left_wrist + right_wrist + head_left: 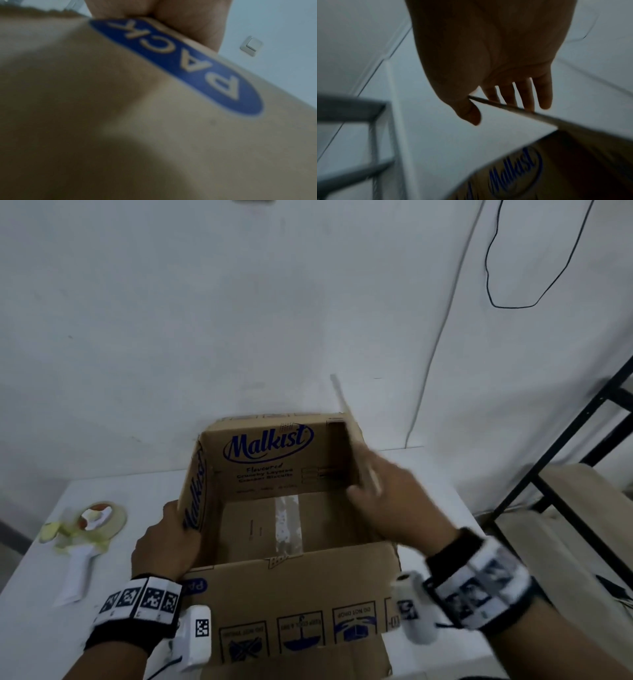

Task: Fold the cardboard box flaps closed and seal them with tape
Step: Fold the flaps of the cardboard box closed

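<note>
- near flap [294,594] of box [274,470] folded out toward the viewer, hanging over the table [34,628] edge; blue "pack" label and handling icons printed on it, upside down from the head view.
- left hand [168,542] at the box's left side, gripping the left flap [193,491]; thumb on the outer face, fingers hidden behind the cardboard. flap standing roughly upright, "malkist" logo facing inward.
- left wrist view: mostly blurred cardboard with the "pack" label; hand at top, pressed against a cardboard edge.
- right hand [394,501] at the box's right side, motion-blurred; right flap [356,446] caught between thumb and fingers, fingers fairly straight along it, thumb on the opposite face. flap tilted, near upright.
- right wrist view: thin flap edge [513,108] crossing between thumb [469,113] and fingers [544,94]; logo visible below.
- box sitting on the table, top open; inside, strip of clear tape [287,522] along the bottom seam.
- far flap upright, "malkist" logo facing the viewer.
- tape dispenser [89,535] lying on the table, left of the box, apart from it, untouched.
- beyond: white wall [205,320] with hanging cable [534,268]; dark metal rack [565,457] to the right.
</note>
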